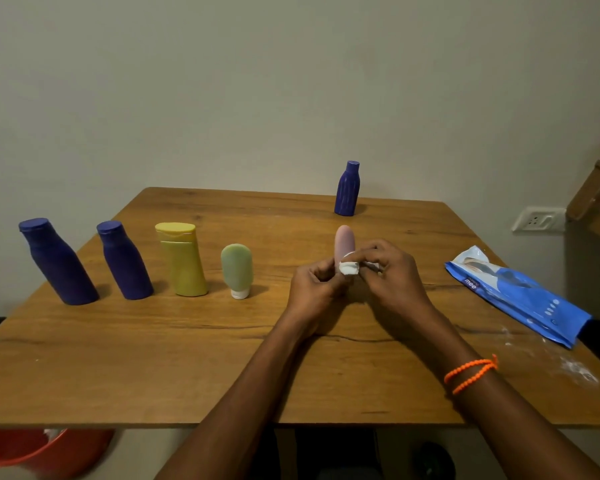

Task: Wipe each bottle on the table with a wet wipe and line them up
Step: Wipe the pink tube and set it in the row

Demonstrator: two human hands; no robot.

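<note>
Your left hand [314,282] grips the pink bottle [344,242] upright, rounded end up, between both hands, while your right hand [388,271] pinches the wipe [349,267] against its side.

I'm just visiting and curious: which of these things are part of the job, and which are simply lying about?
Part of the job:
pink bottle, gripped by left hand
wet wipe, held by right hand
four lined-up bottles
far blue bottle
wipes packet

Lying about:
red bucket
wall socket

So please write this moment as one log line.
step: wiping | left hand: holds pink plastic bottle | right hand: white wet wipe
</note>
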